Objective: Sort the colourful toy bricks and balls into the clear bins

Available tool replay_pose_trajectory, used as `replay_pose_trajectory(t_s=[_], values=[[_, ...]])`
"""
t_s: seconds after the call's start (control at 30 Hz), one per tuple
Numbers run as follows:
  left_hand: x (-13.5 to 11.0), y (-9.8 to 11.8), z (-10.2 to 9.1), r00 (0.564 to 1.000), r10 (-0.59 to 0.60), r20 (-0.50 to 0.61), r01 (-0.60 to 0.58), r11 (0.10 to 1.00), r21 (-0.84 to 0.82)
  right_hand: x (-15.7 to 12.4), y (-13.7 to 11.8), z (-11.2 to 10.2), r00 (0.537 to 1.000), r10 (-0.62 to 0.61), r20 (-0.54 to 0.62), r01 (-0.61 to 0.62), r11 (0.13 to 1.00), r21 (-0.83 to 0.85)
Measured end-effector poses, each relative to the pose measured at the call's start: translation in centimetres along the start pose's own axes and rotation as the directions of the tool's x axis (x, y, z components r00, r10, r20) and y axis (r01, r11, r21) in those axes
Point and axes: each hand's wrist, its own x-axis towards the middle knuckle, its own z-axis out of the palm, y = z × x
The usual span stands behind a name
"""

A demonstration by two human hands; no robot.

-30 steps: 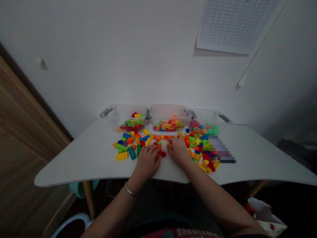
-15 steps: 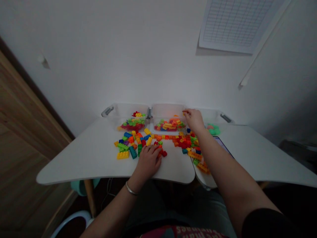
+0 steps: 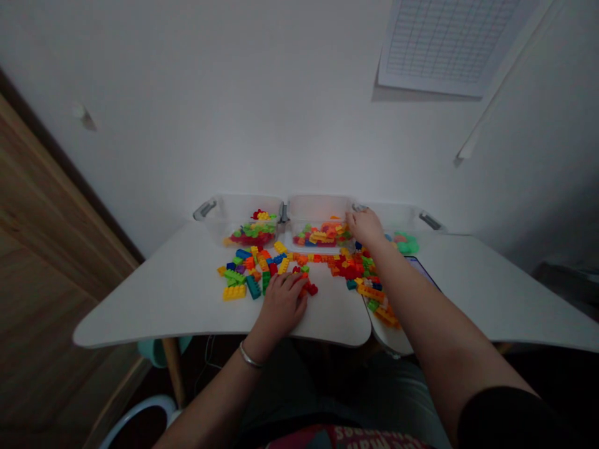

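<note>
My left hand (image 3: 283, 304) rests palm down on the white table (image 3: 163, 299), its fingers loosely spread over small red toy building bricks (image 3: 309, 287). A loose pile of mixed bricks (image 3: 253, 287) lies just left of it. My right hand (image 3: 365, 227) is at the right end of the middle clear plastic box (image 3: 321, 209), fingertips bent down at its rim and pressed together. Whatever is between those fingertips is hidden. Orange, yellow and red bricks (image 3: 322, 236) fill the bottom of that box. Below my right forearm sits another heap of bricks (image 3: 349, 268).
A left clear box (image 3: 234, 206) holds green, red and yellow pieces. The right box (image 3: 397, 215) contains pale green and pink ones. A dark-edged tablet or phone (image 3: 423, 272) lies beside my right forearm. Behind the boxes rises a wall with a printed sheet (image 3: 435, 53).
My right hand has dipped slightly, its fingertips turning down at the box rim. The small yellow piece seen at its fingertips is no longer distinct. My left hand stays in place.
</note>
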Motion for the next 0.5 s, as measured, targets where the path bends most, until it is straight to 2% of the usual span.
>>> replay_pose_trajectory(t_s=[0.17, 0.23, 0.37, 0.5], values=[[0.0, 0.0, 0.0, 1.000, 0.002, -0.002, -0.002, 1.000, -0.001, 0.2, 0.7, -0.5, 0.999, 0.000, 0.054, -0.006, 0.992, 0.123], [0.1, 0.0, -0.1, 1.000, 0.010, -0.002, -0.010, 1.000, -0.003, 0.2, 0.8, -0.7, 0.999, -0.003, 0.037, -0.005, 0.977, 0.212], [0.1, 0.1, -0.3, 1.000, 0.016, 0.000, -0.016, 1.000, -0.004, -0.7, 0.5, -1.1, 0.990, 0.034, -0.136, 0.026, 0.910, 0.414], [0.1, 0.2, -0.3, 1.000, 0.000, 0.013, 0.000, 1.000, -0.007, -3.6, -1.7, -1.1, 0.931, 0.060, -0.360, 0.143, 0.848, 0.511]])
